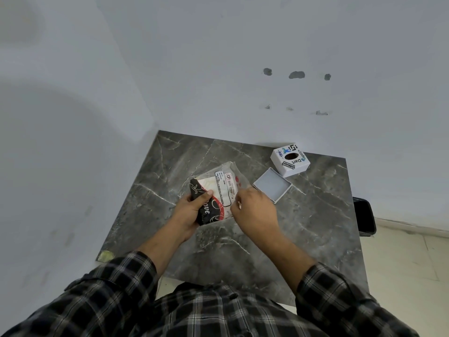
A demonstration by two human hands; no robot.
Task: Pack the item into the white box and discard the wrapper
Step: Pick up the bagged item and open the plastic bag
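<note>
Above the middle of the dark marble table (303, 227), both hands hold a tissue pack (213, 198), white with a black and red printed end, inside a clear plastic wrapper (237, 173). My left hand (192, 210) grips the pack's black end, thumb on top. My right hand (255, 210) pinches the wrapper's right edge. The white box (290, 159), printed with stickers and with a round hole in its top, sits at the table's far right. A shallow white box half (272, 184), open side up, lies just in front of the printed box.
A black bin (364, 217) stands on the floor beyond the table's right edge. White walls close in the table at the back and the left. A small yellowish scrap (105, 256) lies at the table's near left corner.
</note>
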